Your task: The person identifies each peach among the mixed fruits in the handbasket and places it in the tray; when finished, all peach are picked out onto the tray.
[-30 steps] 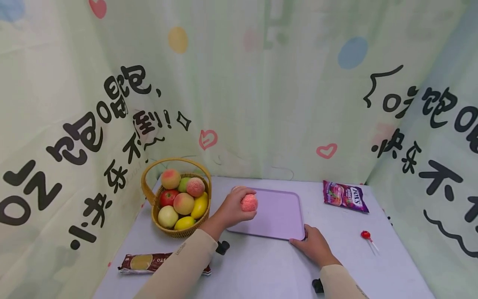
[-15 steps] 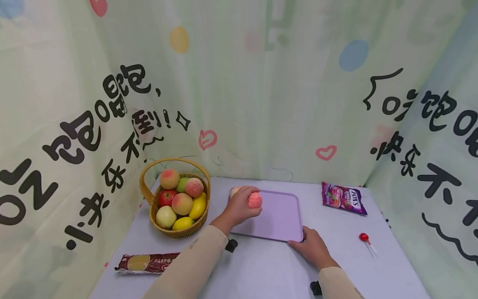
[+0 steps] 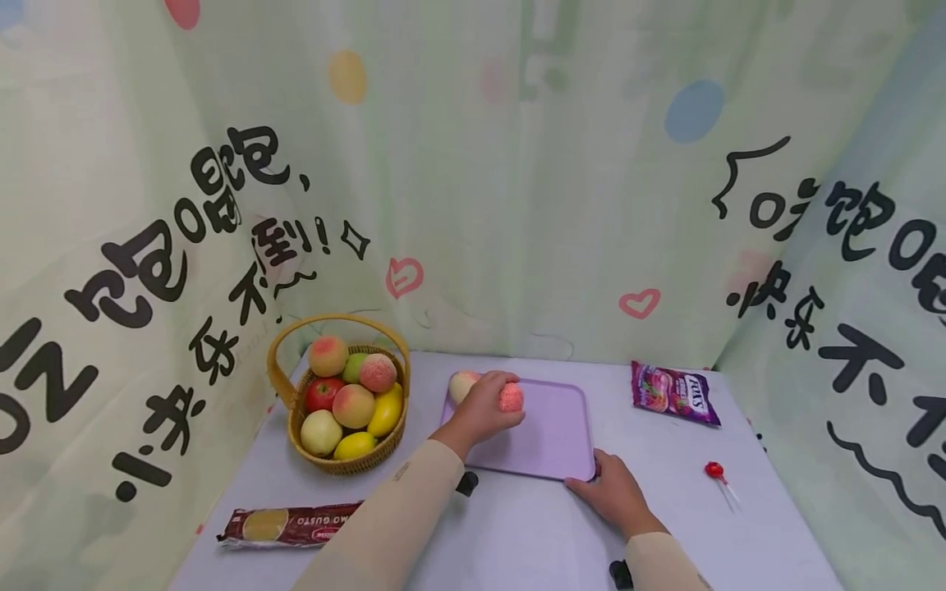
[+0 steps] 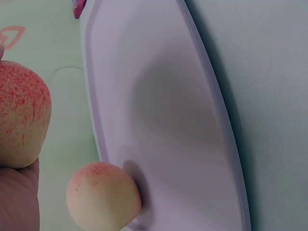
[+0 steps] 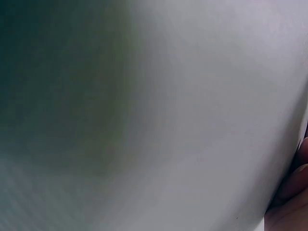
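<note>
My left hand (image 3: 484, 410) grips a pink-red peach (image 3: 511, 398) over the left part of the lilac tray (image 3: 550, 427). In the left wrist view the held peach (image 4: 21, 115) shows speckled red over cream, with a gap between it and the tray (image 4: 178, 96). A second, paler peach (image 3: 463, 386) rests at the tray's far left corner, partly behind the left hand; it also shows in the left wrist view as a peach (image 4: 103, 196). At the tray's near right corner, my right hand (image 3: 617, 492) pinches the rim. Only its curled fingers (image 5: 296, 183) enter the blurry right wrist view.
A wicker basket (image 3: 347, 466) of peaches, lemons, an apple and other fruit stands left of the tray. Nearer lies a brown biscuit packet (image 3: 284, 525), partly behind the left sleeve. On the right are a purple snack bag (image 3: 674, 394) and a red lollipop (image 3: 714, 470). Printed curtains enclose the table.
The left hand has carried its peach slightly right over the tray, bringing the second peach more into view. The right hand stays at the tray corner. The head view has shifted slightly.
</note>
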Available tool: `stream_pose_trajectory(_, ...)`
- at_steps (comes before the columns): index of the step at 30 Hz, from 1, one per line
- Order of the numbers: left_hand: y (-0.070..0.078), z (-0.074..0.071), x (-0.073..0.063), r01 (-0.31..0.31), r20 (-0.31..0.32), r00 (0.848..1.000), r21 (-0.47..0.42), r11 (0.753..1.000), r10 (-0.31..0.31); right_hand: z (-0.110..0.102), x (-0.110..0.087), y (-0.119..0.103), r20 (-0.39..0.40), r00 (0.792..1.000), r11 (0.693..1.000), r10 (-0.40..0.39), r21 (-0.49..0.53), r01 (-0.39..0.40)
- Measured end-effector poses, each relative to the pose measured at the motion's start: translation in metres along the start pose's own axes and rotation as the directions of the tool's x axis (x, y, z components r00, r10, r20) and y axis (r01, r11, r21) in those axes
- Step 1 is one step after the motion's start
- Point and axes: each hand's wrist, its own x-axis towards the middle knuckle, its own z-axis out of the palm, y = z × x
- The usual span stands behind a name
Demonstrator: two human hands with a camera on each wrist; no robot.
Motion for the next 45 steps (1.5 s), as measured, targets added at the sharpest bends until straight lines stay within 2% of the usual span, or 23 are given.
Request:
stream_pose_trajectory(9, -0.005, 0.015, 0.02, 0.015, 0.068, 0.997, 0.112, 0.994, -0.023, -0.005, 0.002, 0.0, 0.004, 1.0, 1.0, 0.021, -0.007, -0.021)
stream_pose_trajectory(19, -0.015, 0.024, 0.027, 0.084, 0.088, 0.991, 0.15, 0.985, -0.098, -0.002, -0.001, -0.003, 0.004, 1.0, 0.999, 0.015, 0.031, -0.015)
stream_pose_trajectory(25, -0.026, 0.032, 0.031, 0.065, 0.085, 0.993, 0.177, 0.982, -0.081, 0.002, -0.006, -0.004, -0.003, 1.0, 1.0, 0.014, 0.026, -0.014)
stream_pose_trajectory(32, -0.021, 0.033, 0.041, 0.007, 0.108, 0.994, 0.239, 0.971, -0.034, 0.0, -0.006, -0.002, -0.013, 1.0, 1.0, 0.022, 0.001, -0.022)
stream_pose_trajectory(38, -0.018, 0.033, 0.047, 0.015, 0.117, 0.992, 0.299, 0.954, -0.052, -0.002, -0.006, -0.002, -0.019, 0.999, 1.0, 0.027, -0.005, -0.027)
stream_pose_trajectory(45, -0.025, 0.04, 0.052, 0.015, 0.119, 0.991, 0.333, 0.943, -0.058, 0.0, -0.006, -0.001, -0.024, 0.999, 1.0, 0.025, 0.004, -0.025)
